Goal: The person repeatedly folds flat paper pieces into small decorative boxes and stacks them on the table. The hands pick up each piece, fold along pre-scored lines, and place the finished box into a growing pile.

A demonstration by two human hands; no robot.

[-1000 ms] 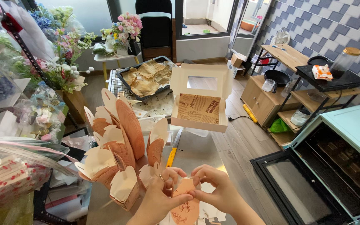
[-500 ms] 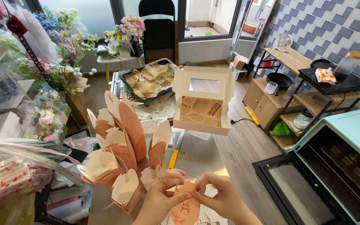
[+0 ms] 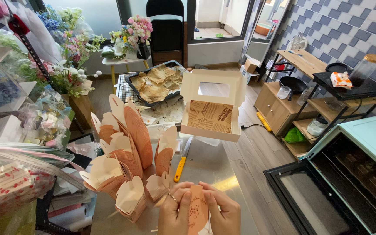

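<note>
Below the fingers [image 3: 183, 196], the flat paper box [image 3: 198, 211] and both wrists run off the bottom edge.

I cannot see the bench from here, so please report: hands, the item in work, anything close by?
Left hand and right hand both grip one peach paper box blank. Stack of folded peach boxes close at left. Yellow-handled knife just ahead.
</note>
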